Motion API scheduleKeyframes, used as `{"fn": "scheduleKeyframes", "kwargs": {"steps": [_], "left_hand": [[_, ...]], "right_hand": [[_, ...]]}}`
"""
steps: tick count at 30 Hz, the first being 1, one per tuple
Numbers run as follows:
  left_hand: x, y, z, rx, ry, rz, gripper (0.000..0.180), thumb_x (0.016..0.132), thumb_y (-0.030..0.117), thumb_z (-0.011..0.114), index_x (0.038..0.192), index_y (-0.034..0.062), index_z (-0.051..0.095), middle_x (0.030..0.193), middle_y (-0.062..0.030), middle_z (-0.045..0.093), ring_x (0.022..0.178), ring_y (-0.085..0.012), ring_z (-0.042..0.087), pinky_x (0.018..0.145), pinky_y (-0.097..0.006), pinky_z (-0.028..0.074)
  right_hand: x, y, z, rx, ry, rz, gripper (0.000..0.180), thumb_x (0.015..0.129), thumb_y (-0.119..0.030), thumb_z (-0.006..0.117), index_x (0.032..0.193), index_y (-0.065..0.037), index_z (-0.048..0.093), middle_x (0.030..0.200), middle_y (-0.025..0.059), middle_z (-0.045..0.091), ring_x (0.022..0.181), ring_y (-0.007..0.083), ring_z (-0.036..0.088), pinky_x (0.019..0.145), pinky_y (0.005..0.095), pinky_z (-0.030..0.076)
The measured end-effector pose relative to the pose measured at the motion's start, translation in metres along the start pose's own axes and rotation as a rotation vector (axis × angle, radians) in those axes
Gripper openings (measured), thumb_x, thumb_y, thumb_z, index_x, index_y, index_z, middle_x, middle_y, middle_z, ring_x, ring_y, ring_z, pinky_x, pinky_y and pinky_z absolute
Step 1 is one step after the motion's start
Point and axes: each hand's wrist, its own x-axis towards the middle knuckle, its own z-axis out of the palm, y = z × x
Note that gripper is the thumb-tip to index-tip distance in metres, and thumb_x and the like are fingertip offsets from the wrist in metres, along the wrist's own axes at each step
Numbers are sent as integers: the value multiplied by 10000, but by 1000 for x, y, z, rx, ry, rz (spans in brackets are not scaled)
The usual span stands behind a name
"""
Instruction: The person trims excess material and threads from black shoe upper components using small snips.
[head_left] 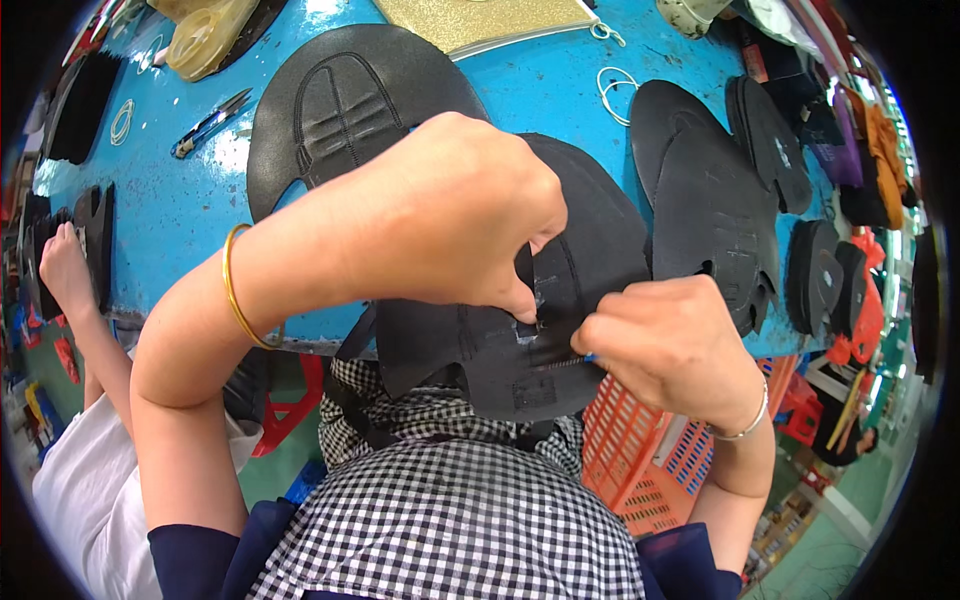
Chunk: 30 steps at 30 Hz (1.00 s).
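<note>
A black stitched shoe-upper piece (pixel 610 240) lies in front of me, its near end overhanging the table edge above my lap. My left hand (pixel 470 215) is over it with the fingers curled and the thumb pointing down beside a small slit. What those fingers grip, if anything, is hidden. At the piece's near right side my right hand (pixel 665 345) is closed in a pinch. A bit of blue shows at its fingertips, too small to name. Another black upper (pixel 290 110) lies flat just beyond my left forearm.
More black uppers (pixel 710 190) are stacked on the blue table (pixel 190 220) at right. Thread snips (pixel 210 122) and a white cord loop (pixel 122 122) lie at left; a gold sheet (pixel 480 22) is at the back. An orange crate (pixel 630 430) stands below right. Another person's hand (pixel 66 265) works at far left.
</note>
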Motion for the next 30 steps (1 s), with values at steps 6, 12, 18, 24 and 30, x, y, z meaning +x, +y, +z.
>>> {"fn": "scheduleKeyframes", "kwargs": {"steps": [6,12,18,24,30], "left_hand": [[-3,-10,-8,-122,-67,36,97,755,134,713,828,69,712,655,-89,652,663,-279,658,644,-374,510],[-1,-12,-10,-135,-103,19,106,767,120,683,842,49,705,658,-112,647,663,-296,654,649,-383,508],[-1,-13,-12,-159,-155,18,101,798,125,669,857,44,680,672,-117,629,663,-307,626,661,-398,497],[-4,-20,-13,-214,-140,17,96,837,120,658,887,38,653,712,-118,607,677,-263,601,651,-361,481],[-7,-27,-8,-501,-64,-191,110,870,93,675,948,16,679,798,-33,642,802,-70,599,729,-243,488]], "right_hand": [[11,7,8,-133,221,43,138,758,-113,681,811,-124,553,616,27,442,553,184,555,472,337,436],[16,5,2,22,202,146,187,782,-156,730,899,-73,610,737,64,614,658,256,627,572,345,480],[19,3,2,11,214,233,238,860,-252,719,917,-49,608,784,95,656,698,282,654,600,349,490],[22,6,2,8,218,226,195,858,-226,717,902,-91,582,733,59,628,658,243,646,548,353,481],[20,-40,22,-347,264,52,317,767,-134,738,1051,-14,663,1047,146,726,627,180,641,553,290,510]]}}
